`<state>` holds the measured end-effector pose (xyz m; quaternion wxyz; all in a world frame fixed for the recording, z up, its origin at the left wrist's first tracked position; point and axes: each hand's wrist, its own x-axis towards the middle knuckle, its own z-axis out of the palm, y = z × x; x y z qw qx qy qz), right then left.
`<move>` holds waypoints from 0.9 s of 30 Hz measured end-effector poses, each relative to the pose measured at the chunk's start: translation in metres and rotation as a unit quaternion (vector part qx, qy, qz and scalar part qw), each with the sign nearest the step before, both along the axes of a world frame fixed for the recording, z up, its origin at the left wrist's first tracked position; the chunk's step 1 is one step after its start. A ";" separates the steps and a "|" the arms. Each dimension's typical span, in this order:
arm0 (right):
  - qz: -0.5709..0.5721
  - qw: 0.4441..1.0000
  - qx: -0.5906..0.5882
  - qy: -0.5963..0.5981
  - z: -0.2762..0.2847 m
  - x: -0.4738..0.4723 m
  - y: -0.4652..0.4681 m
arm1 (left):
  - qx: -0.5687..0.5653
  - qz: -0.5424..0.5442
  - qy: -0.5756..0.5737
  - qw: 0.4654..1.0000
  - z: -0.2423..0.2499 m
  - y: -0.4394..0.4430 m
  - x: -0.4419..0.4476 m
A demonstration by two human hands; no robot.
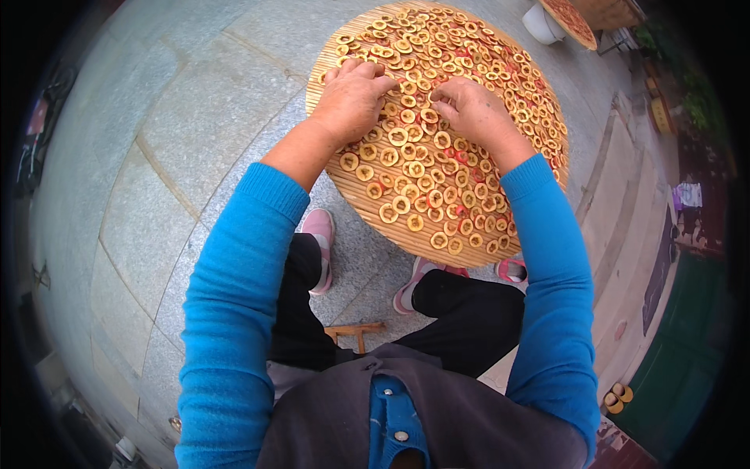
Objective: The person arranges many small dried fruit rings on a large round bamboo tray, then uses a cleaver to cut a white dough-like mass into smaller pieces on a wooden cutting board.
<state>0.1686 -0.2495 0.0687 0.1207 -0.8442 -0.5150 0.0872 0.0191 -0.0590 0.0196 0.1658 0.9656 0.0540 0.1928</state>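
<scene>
A round tray of light woven slats (366,202) lies in front of me, covered with many cored fruit rings (398,137) that have pale flesh and red skin and look like hawthorn slices. Toward the tray's left edge, my left hand (354,97) rests low over the rings with its fingers curled down. Its fingertips are partly hidden, so whether it grips a ring is unclear. To the right of it, my right hand (470,108) has thumb and forefinger pinched around the pale edge of one ring, just over the others.
Below the tray's near edge are my pink shoes (319,225) and a red shoe (511,271). A wooden stool part (354,331) shows between my legs. A white bucket (542,24) and another loaded tray (571,22) stand far right. Stone steps (615,217) run along the right.
</scene>
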 end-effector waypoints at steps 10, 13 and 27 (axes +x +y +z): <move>0.010 0.990 0.066 -0.121 -0.016 -0.014 -0.015 | -0.013 -0.043 0.002 0.999 0.004 -0.012 0.004; 0.025 0.979 0.101 -0.175 -0.016 -0.014 -0.017 | -0.017 -0.064 0.009 0.998 0.004 -0.014 0.004; -0.013 0.994 -0.064 -0.090 -0.001 -0.030 0.012 | -0.030 -0.068 0.037 0.997 0.002 -0.021 0.007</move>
